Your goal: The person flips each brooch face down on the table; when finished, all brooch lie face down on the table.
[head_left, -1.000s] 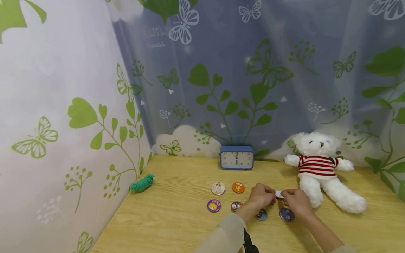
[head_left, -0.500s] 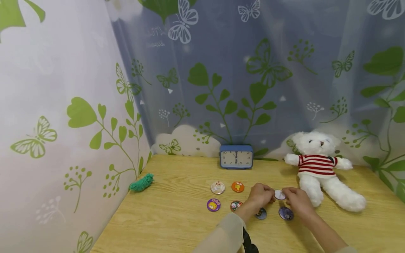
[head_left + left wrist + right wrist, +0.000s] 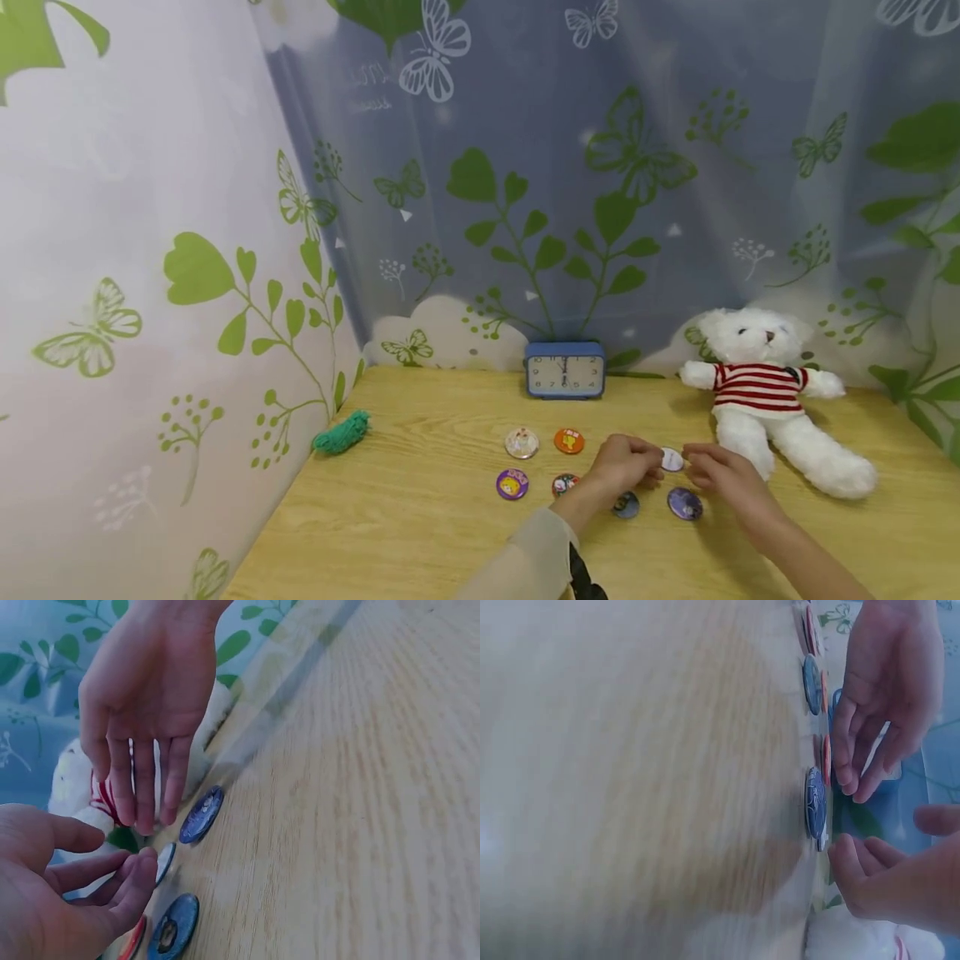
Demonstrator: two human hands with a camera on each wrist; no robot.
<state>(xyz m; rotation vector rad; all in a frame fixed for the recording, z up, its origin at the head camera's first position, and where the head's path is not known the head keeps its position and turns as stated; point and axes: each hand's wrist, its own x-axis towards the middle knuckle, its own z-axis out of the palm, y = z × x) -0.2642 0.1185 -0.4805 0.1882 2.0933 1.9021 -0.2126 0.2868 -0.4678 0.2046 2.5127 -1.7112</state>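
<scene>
Over the last second the right hand (image 3: 727, 477) draws back a little to the right, and the white badge (image 3: 672, 459), earlier between both hands' fingertips, now lies flat on the table (image 3: 390, 533), right of the frame's centre and low. The right hand's fingers are extended and loosely spread, holding nothing, just beside the badge. The left hand (image 3: 622, 464) is relaxed, its fingers gently bent and its thumb apart, with nothing gripped; its fingertips are by the badge's left edge, and whether they touch it cannot be told.

Below the white badge in the head view lie a dark purple badge (image 3: 685, 503) and, partly behind the left wrist, a blue badge (image 3: 627, 506). Left of the hands, a pale badge (image 3: 522, 442) and an orange badge (image 3: 569, 441) sit above a bright purple badge (image 3: 512, 484) and a partly covered patterned badge (image 3: 564, 483). A blue clock (image 3: 565, 373) stands at centre back, a white teddy bear (image 3: 759, 390) sits at right, and green yarn (image 3: 342, 433) lies at left.
</scene>
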